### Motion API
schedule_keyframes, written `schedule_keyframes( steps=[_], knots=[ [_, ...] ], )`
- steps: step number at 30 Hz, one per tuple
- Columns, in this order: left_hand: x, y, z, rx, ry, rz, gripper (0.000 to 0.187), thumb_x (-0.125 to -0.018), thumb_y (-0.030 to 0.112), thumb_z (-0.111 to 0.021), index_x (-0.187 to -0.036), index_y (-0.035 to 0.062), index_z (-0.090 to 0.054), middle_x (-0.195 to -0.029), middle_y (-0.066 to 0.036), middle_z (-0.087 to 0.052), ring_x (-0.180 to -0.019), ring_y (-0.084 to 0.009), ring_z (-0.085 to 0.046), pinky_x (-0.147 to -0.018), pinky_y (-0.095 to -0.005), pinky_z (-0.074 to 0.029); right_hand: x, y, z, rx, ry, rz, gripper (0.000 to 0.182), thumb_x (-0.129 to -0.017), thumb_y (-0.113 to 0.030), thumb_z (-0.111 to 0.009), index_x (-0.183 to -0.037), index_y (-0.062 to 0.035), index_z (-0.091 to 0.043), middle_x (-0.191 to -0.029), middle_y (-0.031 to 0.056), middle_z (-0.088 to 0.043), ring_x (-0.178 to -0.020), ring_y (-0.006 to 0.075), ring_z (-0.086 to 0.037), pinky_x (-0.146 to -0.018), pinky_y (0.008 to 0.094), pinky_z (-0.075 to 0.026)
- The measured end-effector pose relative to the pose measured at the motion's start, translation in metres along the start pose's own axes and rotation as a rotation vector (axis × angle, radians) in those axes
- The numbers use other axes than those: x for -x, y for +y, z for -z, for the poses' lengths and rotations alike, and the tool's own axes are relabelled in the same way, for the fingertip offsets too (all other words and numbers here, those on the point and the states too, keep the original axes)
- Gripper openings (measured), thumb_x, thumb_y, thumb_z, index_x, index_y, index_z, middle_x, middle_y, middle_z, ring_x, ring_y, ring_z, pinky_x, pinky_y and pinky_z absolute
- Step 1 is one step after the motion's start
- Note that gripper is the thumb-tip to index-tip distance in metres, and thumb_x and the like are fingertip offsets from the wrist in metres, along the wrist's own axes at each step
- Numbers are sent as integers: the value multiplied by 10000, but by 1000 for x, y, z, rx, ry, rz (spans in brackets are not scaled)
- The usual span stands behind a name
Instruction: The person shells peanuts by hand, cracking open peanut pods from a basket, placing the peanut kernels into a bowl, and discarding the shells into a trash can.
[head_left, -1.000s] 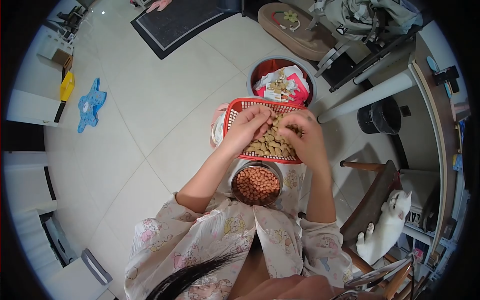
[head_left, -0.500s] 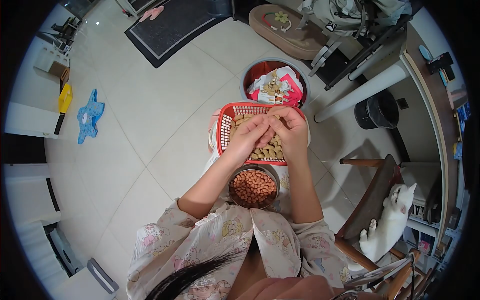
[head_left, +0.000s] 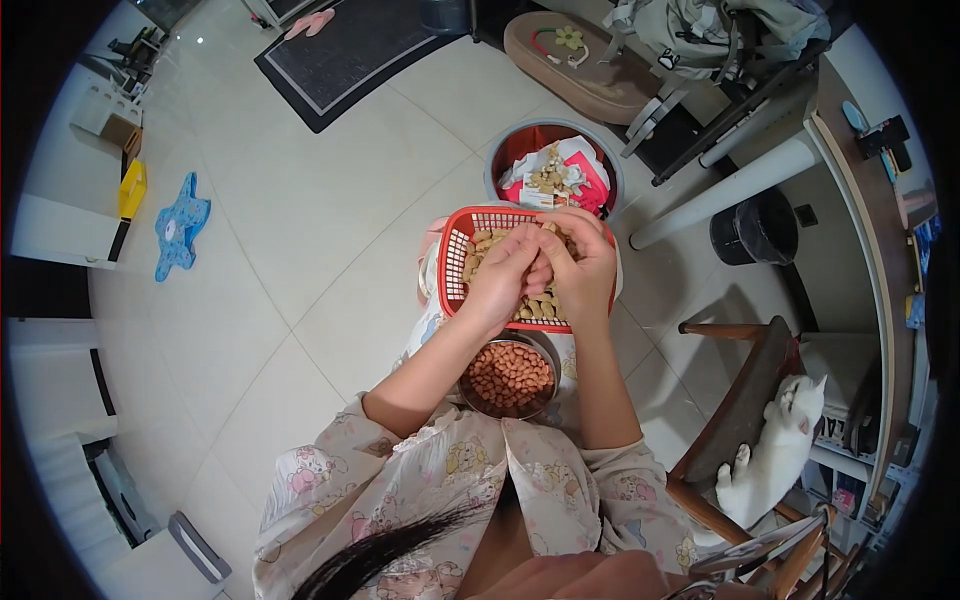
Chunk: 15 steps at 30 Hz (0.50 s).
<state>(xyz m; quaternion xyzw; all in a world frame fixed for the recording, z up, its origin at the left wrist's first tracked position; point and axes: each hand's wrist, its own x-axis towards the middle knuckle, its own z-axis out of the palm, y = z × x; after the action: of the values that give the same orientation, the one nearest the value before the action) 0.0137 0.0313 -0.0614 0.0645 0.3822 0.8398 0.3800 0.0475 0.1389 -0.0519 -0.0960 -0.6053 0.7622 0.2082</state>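
Note:
Both of my hands meet over a red plastic basket (head_left: 449,262) of unshelled peanuts (head_left: 541,307) on my lap. My left hand (head_left: 505,275) is closed, its thumb and fingers pressed against those of the other hand. My right hand (head_left: 583,255) is closed too, fingers curled, with a bit of pale peanut (head_left: 549,228) showing at the fingertips between the hands. How much of it each hand grips is partly hidden. Nearer my body, a round metal bowl (head_left: 552,398) holds shelled reddish peanut kernels (head_left: 507,374).
Beyond the basket stands a grey-rimmed bin (head_left: 490,172) with peanut shells and wrappers. A white cat (head_left: 783,455) lies on a chair (head_left: 735,400) at right. A black bin (head_left: 755,225) stands under the desk (head_left: 850,190). A blue toy-like cloth (head_left: 182,228) lies on the floor at left.
My hands stay together over the basket, with only slight finger movement. The whole view has shifted a little.

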Motion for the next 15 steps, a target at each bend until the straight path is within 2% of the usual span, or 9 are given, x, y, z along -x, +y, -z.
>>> schedule_keyframes(
  steps=[2,5,8,9,11,15],
  knots=[
    [1,-2,-4,-47,47,-44,217,-997,271,-401,-997,77,-500,-717,40,-408,-610,-49,-362,-530,-186,-311,2,0,0,451,105,170,178,-810,-113,-697,-896,38,-661,-822,69,-634,-663,109,-580,-593,236,-472],
    [2,-6,-12,-445,193,-288,303,-1011,310,-364,-913,75,-529,-662,68,-398,-578,-21,-352,-510,-174,-308,8,-1,-6,427,155,210,184,-808,-119,-698,-891,44,-678,-841,83,-631,-725,137,-595,-635,265,-465],
    [3,-6,-15,-554,244,-398,329,-1016,301,-343,-846,66,-497,-639,35,-425,-557,-51,-372,-500,-208,-315,8,12,-8,389,183,300,193,-824,-129,-688,-916,41,-681,-862,72,-628,-689,115,-598,-592,238,-457],
    [2,-7,-14,-551,244,-397,329,-1016,301,-343,-846,66,-497,-639,35,-425,-557,-51,-372,-500,-208,-315,10,9,-9,392,183,299,193,-824,-129,-688,-916,41,-681,-862,72,-628,-689,115,-598,-592,238,-457],
    [0,-9,-9,-351,210,-361,343,-1017,311,-334,-811,76,-476,-626,41,-419,-541,-42,-368,-482,-201,-307,14,3,-13,208,147,108,181,-851,-126,-663,-920,40,-679,-875,61,-618,-620,92,-594,-551,208,-452],
    [4,3,-12,-268,200,-228,341,-1018,324,-320,-817,91,-466,-622,45,-418,-516,-32,-354,-457,-195,-293,10,4,-11,60,84,82,167,-878,-113,-628,-937,36,-675,-883,52,-604,-549,73,-574,-520,185,-449]
  ],
)
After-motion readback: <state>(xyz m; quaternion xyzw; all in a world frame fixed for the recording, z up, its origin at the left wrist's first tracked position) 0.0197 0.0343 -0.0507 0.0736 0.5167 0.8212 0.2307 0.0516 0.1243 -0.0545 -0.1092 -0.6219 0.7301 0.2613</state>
